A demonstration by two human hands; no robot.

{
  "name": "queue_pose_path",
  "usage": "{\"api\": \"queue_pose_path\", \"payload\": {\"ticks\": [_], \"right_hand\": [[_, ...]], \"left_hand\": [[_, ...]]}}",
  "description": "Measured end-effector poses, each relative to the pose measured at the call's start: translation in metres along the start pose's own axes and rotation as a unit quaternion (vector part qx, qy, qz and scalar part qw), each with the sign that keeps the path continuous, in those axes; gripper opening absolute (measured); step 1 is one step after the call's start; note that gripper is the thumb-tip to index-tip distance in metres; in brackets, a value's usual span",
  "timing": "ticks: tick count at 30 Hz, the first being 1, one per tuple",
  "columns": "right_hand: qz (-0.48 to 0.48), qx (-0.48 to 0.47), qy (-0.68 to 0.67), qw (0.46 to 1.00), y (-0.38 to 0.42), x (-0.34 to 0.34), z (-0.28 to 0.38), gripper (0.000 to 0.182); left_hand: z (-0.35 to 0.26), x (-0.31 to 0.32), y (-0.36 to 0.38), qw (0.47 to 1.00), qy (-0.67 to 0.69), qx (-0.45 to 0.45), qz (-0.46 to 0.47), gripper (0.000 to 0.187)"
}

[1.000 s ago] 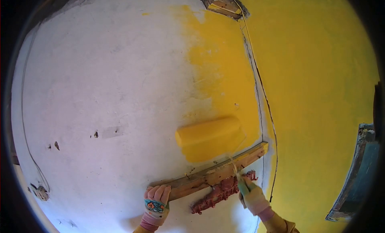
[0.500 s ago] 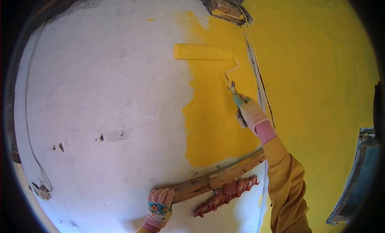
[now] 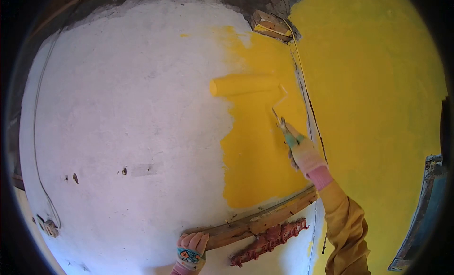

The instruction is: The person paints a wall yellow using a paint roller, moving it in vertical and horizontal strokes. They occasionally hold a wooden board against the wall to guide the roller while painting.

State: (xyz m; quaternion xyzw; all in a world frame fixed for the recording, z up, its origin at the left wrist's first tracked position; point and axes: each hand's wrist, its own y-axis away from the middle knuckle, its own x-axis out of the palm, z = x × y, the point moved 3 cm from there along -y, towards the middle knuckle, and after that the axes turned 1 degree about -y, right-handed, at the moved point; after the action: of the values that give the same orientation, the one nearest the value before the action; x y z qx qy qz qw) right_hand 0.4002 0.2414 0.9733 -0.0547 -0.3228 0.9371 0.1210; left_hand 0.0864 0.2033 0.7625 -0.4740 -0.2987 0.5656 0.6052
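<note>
A gloved right hand, my right hand (image 3: 305, 154), is wrapped round the handle of a paint roller. The roller's wide yellow sleeve (image 3: 246, 84) lies against the wall, its left end at the border between the white wall (image 3: 142, 109) and the yellow patch (image 3: 255, 152). A bent wire frame (image 3: 279, 101) links sleeve and handle. At the bottom, my left hand (image 3: 192, 249), in a patterned glove, has its fingers curled over the left end of a wooden beam (image 3: 265, 219). Beneath the beam is a reddish ridged piece (image 3: 270, 242).
A wood block (image 3: 272, 26) juts out at the top of the corner, with a thin cable running down. Further right is a yellow wall (image 3: 373, 109) with a dark framed panel (image 3: 421, 213). A socket (image 3: 49, 227) and cable are at far left.
My right hand and the roller have moved down the wall. My left hand still grips the beam. The whole view has shifted slightly.
</note>
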Motion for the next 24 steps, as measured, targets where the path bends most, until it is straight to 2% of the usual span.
{"api": "queue_pose_path", "payload": {"ticks": [2, 4, 6, 9, 14, 16, 18, 22, 24], "right_hand": [[0.020, -0.046, 0.014, 0.999, -0.018, 0.004, 0.027, 0.037], [0.026, -0.078, 0.032, 0.996, -0.040, 0.006, 0.050, 0.051], [0.014, -0.089, 0.032, 0.995, -0.057, 0.013, 0.070, 0.040], [0.007, -0.080, 0.012, 0.997, -0.069, 0.016, 0.073, 0.040], [0.006, -0.062, 0.017, 0.998, -0.022, 0.011, 0.019, 0.037], [0.011, -0.021, -0.024, 0.999, -0.001, 0.008, -0.018, 0.035], [-0.003, 0.007, 0.009, 1.000, 0.031, 0.007, -0.038, 0.035], [-0.017, 0.018, 0.048, 0.999, 0.061, 0.003, -0.084, 0.036], [-0.017, -0.016, 0.042, 0.999, 0.072, 0.004, -0.102, 0.037]], "left_hand": [[0.000, -0.001, -0.001, 1.000, 0.000, 0.002, -0.001, 0.030], [0.001, 0.001, -0.001, 1.000, -0.001, 0.004, -0.001, 0.032], [0.002, 0.004, 0.001, 0.999, -0.018, 0.022, -0.019, 0.031], [0.000, 0.001, -0.001, 1.000, -0.015, 0.014, -0.017, 0.031], [-0.001, 0.000, -0.003, 1.000, -0.004, 0.006, 0.000, 0.030], [-0.002, -0.001, -0.003, 1.000, -0.003, -0.001, 0.008, 0.029], [-0.001, -0.002, -0.004, 1.000, -0.008, -0.003, 0.017, 0.027], [-0.001, -0.003, -0.004, 1.000, 0.003, 0.003, 0.011, 0.028], [-0.002, -0.003, -0.004, 1.000, 0.014, 0.002, 0.004, 0.030]]}}
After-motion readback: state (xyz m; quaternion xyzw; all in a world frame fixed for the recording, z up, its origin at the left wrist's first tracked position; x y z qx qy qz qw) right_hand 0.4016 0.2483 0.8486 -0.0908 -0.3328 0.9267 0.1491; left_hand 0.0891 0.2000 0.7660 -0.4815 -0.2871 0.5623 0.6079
